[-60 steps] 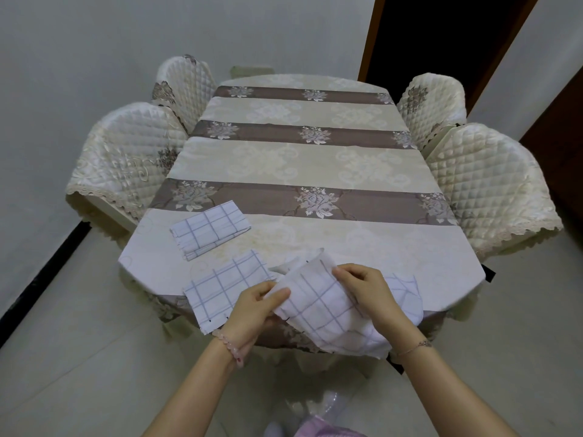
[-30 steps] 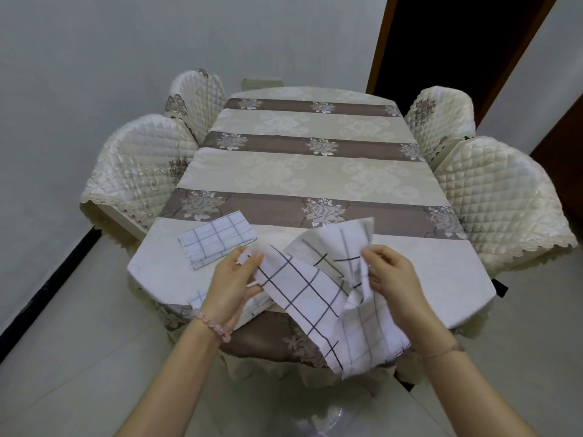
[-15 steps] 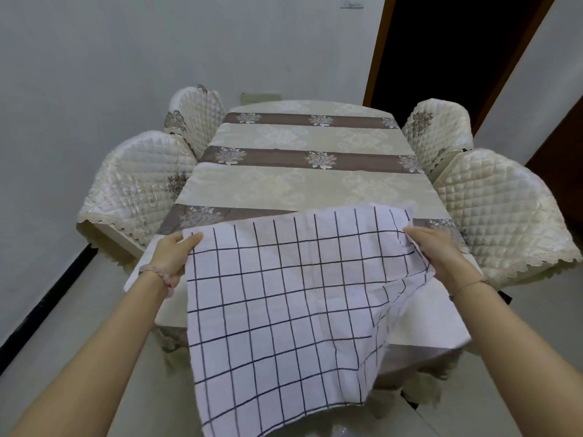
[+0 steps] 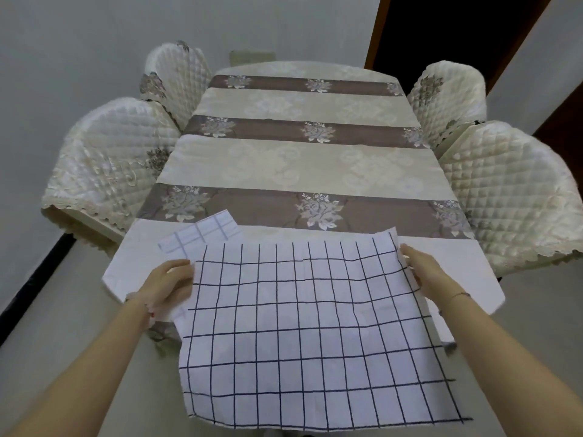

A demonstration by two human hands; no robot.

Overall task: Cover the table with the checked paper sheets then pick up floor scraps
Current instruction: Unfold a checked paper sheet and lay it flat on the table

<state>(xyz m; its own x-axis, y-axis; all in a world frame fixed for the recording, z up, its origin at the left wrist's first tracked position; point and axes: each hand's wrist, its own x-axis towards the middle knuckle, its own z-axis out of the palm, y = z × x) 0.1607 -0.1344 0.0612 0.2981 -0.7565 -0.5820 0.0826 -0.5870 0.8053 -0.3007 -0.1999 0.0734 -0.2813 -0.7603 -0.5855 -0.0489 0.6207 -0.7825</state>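
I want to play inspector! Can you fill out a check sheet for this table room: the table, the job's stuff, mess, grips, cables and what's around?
Surface: table under a cream and brown flowered cloth, mostly uncovered.
Job's things: open checked sheet held over the near edge, hanging past it; folded checked sheet lying flat near the left corner, partly tucked under the open one.
Clutter: nothing seen.
Grips: left hand and right hand each pinch an upper side of the open sheet.
Cables: nothing seen.
Surroundings: four quilted chairs, pale wall, dark doorway; visible floor shows no scraps.
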